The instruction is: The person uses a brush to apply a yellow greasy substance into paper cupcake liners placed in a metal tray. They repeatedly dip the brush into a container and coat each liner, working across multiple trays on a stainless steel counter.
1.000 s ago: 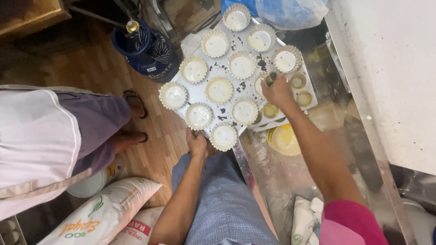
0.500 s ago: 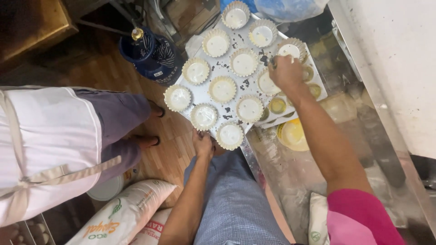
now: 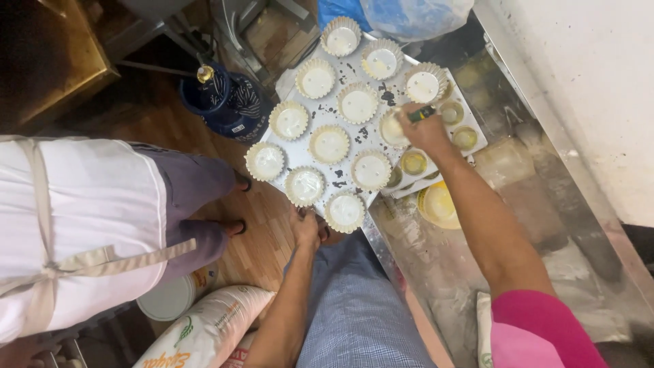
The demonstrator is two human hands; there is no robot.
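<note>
Nearest the camera, at the bottom of the view, the person's blue checked trousers (image 3: 354, 313) and pink sleeve (image 3: 538, 327) fill the lower edge, with a printed white sack (image 3: 204, 334) lying on the wooden floor (image 3: 259, 238) just to the left and a white bucket lid (image 3: 167, 298) beside it. Just above the knees, the left hand (image 3: 305, 228) grips the near edge of a pale baking tray (image 3: 303, 146), fingers closed on the rim between two paper cups. To the left stands another person in a white apron (image 3: 75, 218) and purple trousers, feet in dark sandals close to the tray's near corner. On the tray sit rows of white pleated paper cups (image 3: 330, 144), each holding pale batter, with dark specks scattered on the bare metal between them. Over the tray's right side the right hand (image 3: 426, 129) is closed around a small dark and green tool (image 3: 421, 113), its tip over one of the cups; what sort of tool it is cannot be told. Under that hand lies a second mould of small round hollows (image 3: 466, 138) with yellowish filling, and a yellow lid (image 3: 439, 204) rests on the steel counter (image 3: 477, 272) beside it. Farther off stand a blue gas cylinder (image 3: 225, 102) and a blue plastic bag (image 3: 395, 13).
</note>
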